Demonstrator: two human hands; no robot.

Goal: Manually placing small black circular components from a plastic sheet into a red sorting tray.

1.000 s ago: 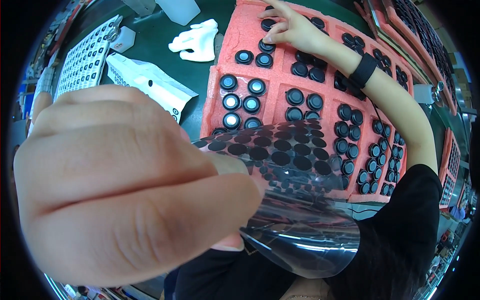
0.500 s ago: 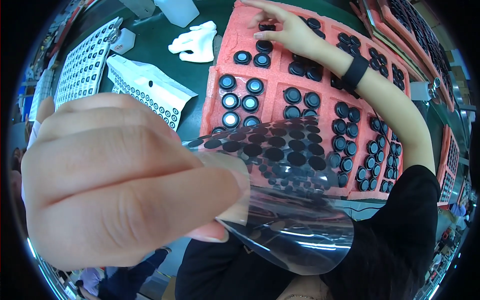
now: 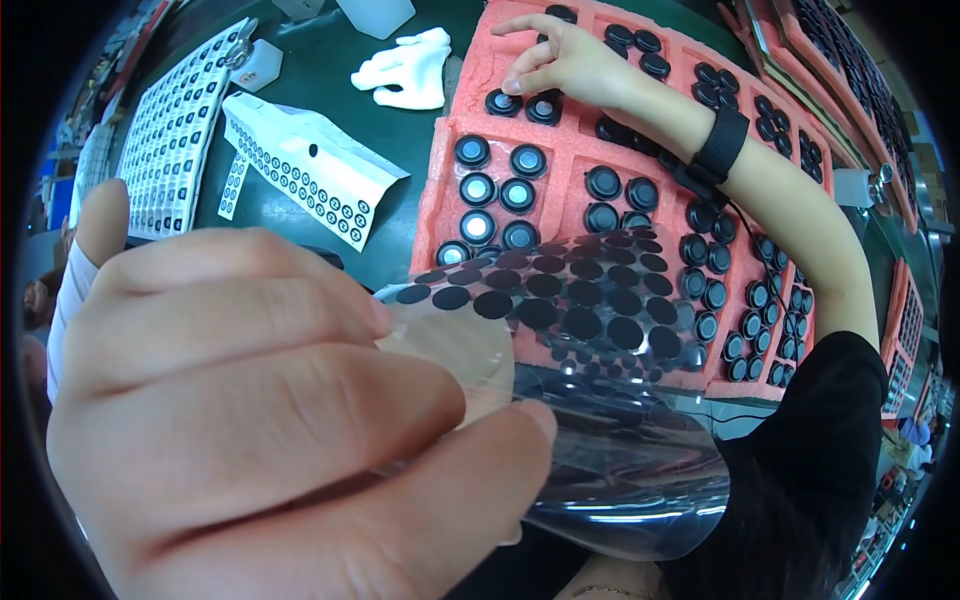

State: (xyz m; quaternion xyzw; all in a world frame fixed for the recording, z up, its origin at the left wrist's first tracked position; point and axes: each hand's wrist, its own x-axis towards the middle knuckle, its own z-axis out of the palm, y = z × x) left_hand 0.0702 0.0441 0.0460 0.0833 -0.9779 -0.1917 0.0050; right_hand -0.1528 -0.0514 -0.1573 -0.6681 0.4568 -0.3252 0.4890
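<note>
1. Close up at the lens, the left hand is pinching the near edge of a clear, curling plastic film with rows of round black dots, its fingers pressing tightly together
2. The film is bowing out to the right of that grip, its far part hanging in front of a pink foam tray with divided compartments
3. Out beyond it, the right hand is hovering at the tray's upper left, fingers loosely spread, with no held thing showing; the lowest fingertip is overlapping a black round part with a pale centre, and whether it is touching, I cannot tell
4. For good handling, the left fingers should ideally be gripping only the bare margin, sparing the dots; a tighter curl would probably be risking a crease
5. The right hand is best lifting by the rims, so no skin is smudging those pale centres
6. A white fabric glove is lying unworn on the green bench, near the tray's left edge
</note>
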